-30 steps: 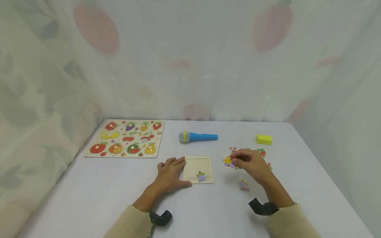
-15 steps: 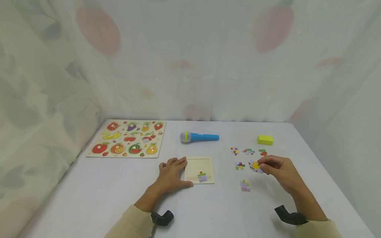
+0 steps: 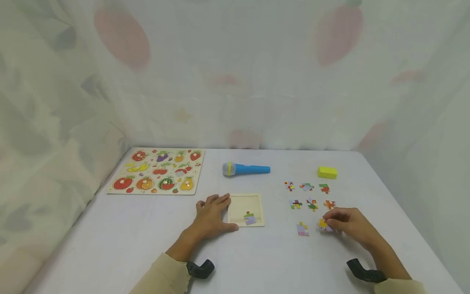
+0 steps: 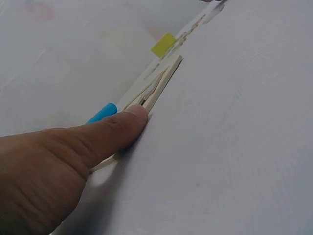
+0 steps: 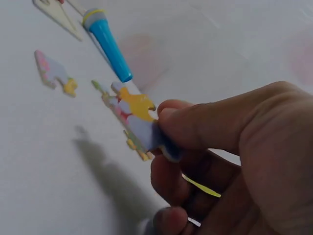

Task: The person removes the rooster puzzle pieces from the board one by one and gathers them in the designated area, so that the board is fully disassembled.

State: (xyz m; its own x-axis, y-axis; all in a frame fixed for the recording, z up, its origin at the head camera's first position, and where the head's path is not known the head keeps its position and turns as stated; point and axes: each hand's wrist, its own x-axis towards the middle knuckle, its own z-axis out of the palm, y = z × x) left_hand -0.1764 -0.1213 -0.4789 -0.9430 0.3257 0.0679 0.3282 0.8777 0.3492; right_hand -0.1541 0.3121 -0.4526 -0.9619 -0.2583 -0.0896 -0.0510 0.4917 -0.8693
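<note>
My right hand (image 3: 349, 225) pinches a yellow-and-lilac jigsaw piece (image 5: 137, 110) between thumb and fingers, low over the table's right side. The right wrist view shows the piece tilted, its shadow on the cloth. Just left of it lies a lilac piece with a yellow knob (image 3: 302, 229). My left hand (image 3: 211, 220) rests spread at the left side of a square wooden puzzle tray (image 3: 262, 210), thumb (image 4: 132, 117) straight along its near corner, fingertips at its far corner. Inside the tray lies one green-and-lilac piece (image 3: 250, 218).
Several loose jigsaw pieces (image 3: 306, 187) lie in two rows beyond my right hand. A yellow block (image 3: 327, 172) stands behind them. Behind the tray lies a blue toy microphone (image 3: 249, 169); a fruit puzzle board (image 3: 154, 171) is at the back left. Curtains hang around the table.
My right hand has carried the pinched piece rightward from beside the tray, then back toward me, uncovering the rows of pieces. My left hand and the tray stay in place.
</note>
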